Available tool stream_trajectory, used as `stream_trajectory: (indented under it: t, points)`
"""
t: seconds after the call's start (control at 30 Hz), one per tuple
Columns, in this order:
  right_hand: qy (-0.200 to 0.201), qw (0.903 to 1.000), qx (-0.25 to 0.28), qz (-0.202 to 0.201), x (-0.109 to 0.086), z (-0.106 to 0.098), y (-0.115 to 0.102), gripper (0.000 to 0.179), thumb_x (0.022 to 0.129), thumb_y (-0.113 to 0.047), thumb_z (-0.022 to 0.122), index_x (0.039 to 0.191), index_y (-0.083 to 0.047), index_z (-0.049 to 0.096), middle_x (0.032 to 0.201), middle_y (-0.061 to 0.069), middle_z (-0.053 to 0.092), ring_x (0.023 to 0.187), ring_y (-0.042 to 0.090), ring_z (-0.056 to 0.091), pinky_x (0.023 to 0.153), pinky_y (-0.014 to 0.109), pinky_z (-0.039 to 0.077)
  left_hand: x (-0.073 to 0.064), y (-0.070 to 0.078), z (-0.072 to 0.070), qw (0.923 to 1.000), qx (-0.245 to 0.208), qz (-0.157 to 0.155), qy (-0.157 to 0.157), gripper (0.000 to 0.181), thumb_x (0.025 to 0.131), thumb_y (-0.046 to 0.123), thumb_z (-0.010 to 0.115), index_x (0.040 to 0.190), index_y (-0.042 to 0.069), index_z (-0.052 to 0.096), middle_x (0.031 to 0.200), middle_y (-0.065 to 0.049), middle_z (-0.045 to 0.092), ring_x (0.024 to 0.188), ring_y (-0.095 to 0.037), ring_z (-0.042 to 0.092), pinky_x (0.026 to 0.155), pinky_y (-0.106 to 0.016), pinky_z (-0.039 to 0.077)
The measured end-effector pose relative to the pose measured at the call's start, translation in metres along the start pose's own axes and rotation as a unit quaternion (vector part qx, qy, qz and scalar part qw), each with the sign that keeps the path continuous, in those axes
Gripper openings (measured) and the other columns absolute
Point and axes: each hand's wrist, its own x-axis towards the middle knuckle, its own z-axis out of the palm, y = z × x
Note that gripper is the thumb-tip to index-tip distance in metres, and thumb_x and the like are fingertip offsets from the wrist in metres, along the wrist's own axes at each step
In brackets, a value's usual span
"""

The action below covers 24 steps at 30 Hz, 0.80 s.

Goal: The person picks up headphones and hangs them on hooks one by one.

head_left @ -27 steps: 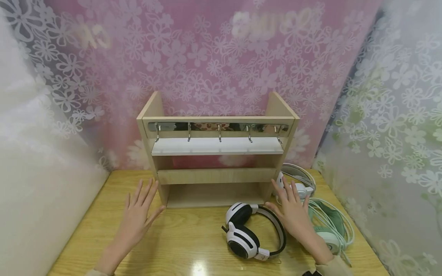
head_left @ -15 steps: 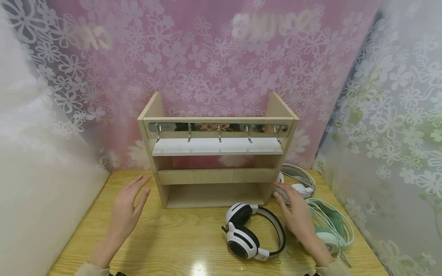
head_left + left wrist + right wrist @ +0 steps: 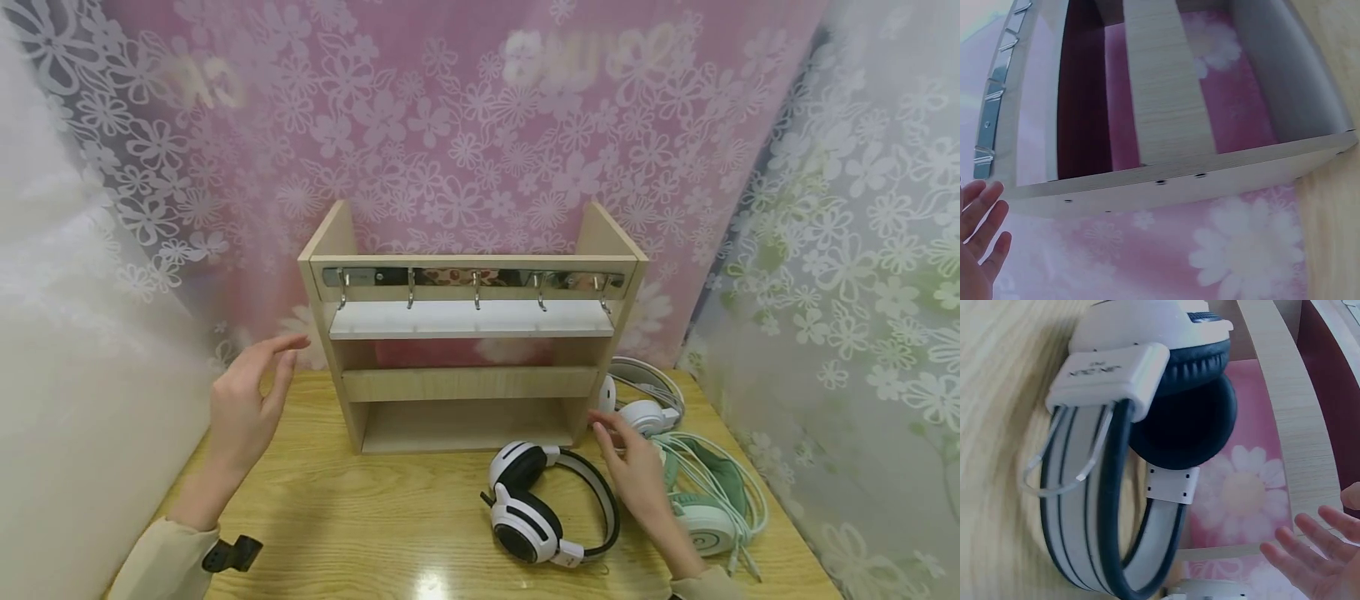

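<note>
A light wooden shelf unit (image 3: 471, 385) stands at the back of the table, with a metal hook rail (image 3: 477, 278) of several hooks along its upper front. My left hand (image 3: 251, 400) is raised beside the unit's left side, fingers relaxed and holding nothing; in the left wrist view its fingers appear close to the rail's end. Near the lower right corner of the unit hovers my right hand (image 3: 636, 467), loosely bent and bare of any object. Between that hand and the unit's front lie black-and-white headphones (image 3: 528, 525), which also fill much of the right wrist view, headband (image 3: 1094, 500) nearest the camera.
Green headphones (image 3: 708, 521) with a coiled pale cable lie right of my right hand. White headphones (image 3: 645, 412) rest behind them, against the unit's right side. Flowered pink cloth (image 3: 465, 125) hangs behind, and pale curtains (image 3: 847, 292) flank the wooden table (image 3: 360, 533).
My left hand has moved up and left, away from the unit's lower side. My right hand has drawn down slightly, its fingers going from spread to loosely bent. The headphones lie where they were.
</note>
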Motion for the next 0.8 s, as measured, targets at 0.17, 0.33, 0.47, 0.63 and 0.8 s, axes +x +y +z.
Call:
stream_trajectory:
  t: [0.17, 0.33, 0.47, 0.63, 0.8]
  points:
    - [-0.023, 0.9993, 0.022, 0.021, -0.002, 0.004, 0.005, 0.027, 0.106, -0.016, 0.055, 0.125, -0.004, 0.069, 0.115, 0.013, 0.074, 0.098, 0.032, 0.073, 0.068, 0.021, 0.057, 0.023, 0.002, -0.002, 0.9996, 0.003, 0.025, 0.009, 0.028, 0.105, 0.018, 0.054, 0.119, -0.001, 0.070, 0.108, -0.012, 0.075, 0.099, -0.033, 0.069, 0.097, -0.008, 0.039]
    - [-0.051, 0.9970, 0.010, 0.058, 0.001, 0.005, 0.006, 0.028, 0.106, -0.016, 0.054, 0.127, -0.004, 0.069, 0.111, 0.018, 0.074, 0.095, 0.032, 0.073, 0.066, 0.021, 0.056, 0.042, 0.006, -0.003, 0.9989, 0.007, 0.041, 0.021, 0.033, 0.106, 0.023, 0.052, 0.123, -0.001, 0.069, 0.110, -0.012, 0.074, 0.101, -0.033, 0.068, 0.100, -0.009, 0.037]
    - [-0.078, 0.9932, -0.015, 0.085, 0.004, 0.004, 0.007, 0.028, 0.105, -0.014, 0.054, 0.126, -0.003, 0.069, 0.104, 0.018, 0.075, 0.088, 0.027, 0.074, 0.064, 0.023, 0.054, 0.058, 0.008, -0.003, 0.9979, 0.010, 0.052, 0.038, 0.034, 0.105, 0.024, 0.053, 0.124, 0.000, 0.069, 0.111, -0.014, 0.074, 0.102, -0.033, 0.067, 0.101, -0.013, 0.039]
    - [-0.112, 0.9886, -0.035, 0.094, 0.012, 0.003, 0.011, 0.026, 0.104, -0.011, 0.056, 0.120, 0.000, 0.072, 0.100, 0.016, 0.076, 0.074, 0.018, 0.072, 0.061, 0.024, 0.053, 0.078, 0.012, -0.004, 0.9970, 0.012, 0.057, 0.052, 0.034, 0.104, 0.025, 0.053, 0.125, 0.002, 0.069, 0.115, -0.014, 0.072, 0.106, -0.033, 0.066, 0.100, -0.024, 0.045]
    - [-0.154, 0.9819, -0.076, 0.080, 0.026, 0.001, 0.015, 0.024, 0.102, -0.015, 0.058, 0.106, -0.001, 0.077, 0.090, 0.013, 0.077, 0.069, 0.018, 0.070, 0.061, 0.031, 0.052, 0.093, 0.013, -0.003, 0.9973, 0.018, 0.062, 0.035, 0.034, 0.104, 0.023, 0.053, 0.130, 0.005, 0.067, 0.125, -0.012, 0.070, 0.115, -0.033, 0.064, 0.104, -0.037, 0.048]
